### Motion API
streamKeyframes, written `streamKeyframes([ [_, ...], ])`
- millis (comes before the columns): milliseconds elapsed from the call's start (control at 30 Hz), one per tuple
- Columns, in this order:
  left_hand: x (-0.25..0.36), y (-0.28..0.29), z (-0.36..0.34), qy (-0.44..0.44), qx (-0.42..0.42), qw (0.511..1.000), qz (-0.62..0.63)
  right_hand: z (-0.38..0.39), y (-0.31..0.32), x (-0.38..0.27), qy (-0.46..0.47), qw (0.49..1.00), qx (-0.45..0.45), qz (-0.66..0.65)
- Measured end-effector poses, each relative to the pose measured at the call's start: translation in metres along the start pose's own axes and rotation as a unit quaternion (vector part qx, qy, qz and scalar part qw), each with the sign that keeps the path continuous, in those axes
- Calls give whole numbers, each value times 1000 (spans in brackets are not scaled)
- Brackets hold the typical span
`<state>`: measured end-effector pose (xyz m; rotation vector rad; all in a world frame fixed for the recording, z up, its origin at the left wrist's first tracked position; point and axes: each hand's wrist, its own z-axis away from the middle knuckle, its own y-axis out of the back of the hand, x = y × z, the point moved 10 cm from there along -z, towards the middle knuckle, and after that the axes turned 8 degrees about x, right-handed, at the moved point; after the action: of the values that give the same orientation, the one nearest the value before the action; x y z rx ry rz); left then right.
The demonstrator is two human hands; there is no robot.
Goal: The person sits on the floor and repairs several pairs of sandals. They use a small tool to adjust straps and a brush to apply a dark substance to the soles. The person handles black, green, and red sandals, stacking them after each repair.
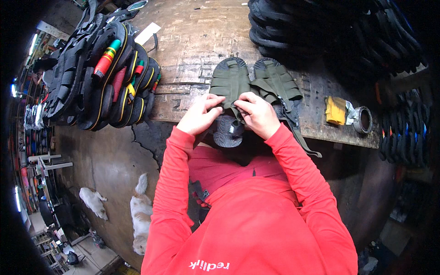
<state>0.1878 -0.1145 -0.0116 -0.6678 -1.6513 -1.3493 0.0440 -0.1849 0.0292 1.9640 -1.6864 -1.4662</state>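
Reference point for all positions: the olive sandal [231,75] in front of me. It lies on the workbench [183,55], its near end projecting past the front edge. I judge this overhang gives my fingers access to the straps from both sides while the bench supports the rest.

My right hand [260,115], on the sandal's right, pinches an olive strap [235,111] between thumb and fingertips. My left hand [200,114], on its left, has thumb and forefinger curled in at the strapping; I cannot tell whether they grip. The opposed hold presumably steadies the straps.

Just right of the sandal lies a second olive sandal [278,80], probably kept there as its pair; a loose strap [306,143] trails over the edge. Farther right: yellow folded material [336,111] and a grey ring [363,120], its opening facing me.

Containers: I can identify none with certainty. Left of the sandal, trimmed sandals [121,82] are massed together; beyond it to the right, black footwear [293,34] is piled loose.
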Motion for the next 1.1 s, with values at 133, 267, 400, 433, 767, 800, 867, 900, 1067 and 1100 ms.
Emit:
streamKeyframes([
  [133,-4,-6,-8,-95,-12,976,-196,-3,1,22,-115,993,-34,18],
  [267,-8,-15,-21,-78,-28,986,-147,-20,0,0,10,999,-46,6],
  [400,-4,-18,-25,-65,-31,988,-135,-18,-20,0,26,989,-142,45],
  [433,-9,-22,-23,-18,-55,997,-47,-16,-17,-2,37,990,-129,29],
  [767,-38,30,21,150,-35,962,226,-2,17,8,-58,995,-77,-28],
  [800,-33,30,21,116,-39,969,215,-4,14,10,-112,985,-97,-84],
  [867,-30,25,19,95,-32,965,241,-27,11,-12,-61,992,-30,-106],
  [900,-26,27,16,64,-17,969,237,-34,5,-24,-25,993,-17,-111],
  [1067,-40,40,30,89,69,965,237,-32,-56,-22,-10,986,-166,-22],
  [1100,-41,48,41,69,109,977,171,-31,-55,-16,-36,986,-147,-62],
])
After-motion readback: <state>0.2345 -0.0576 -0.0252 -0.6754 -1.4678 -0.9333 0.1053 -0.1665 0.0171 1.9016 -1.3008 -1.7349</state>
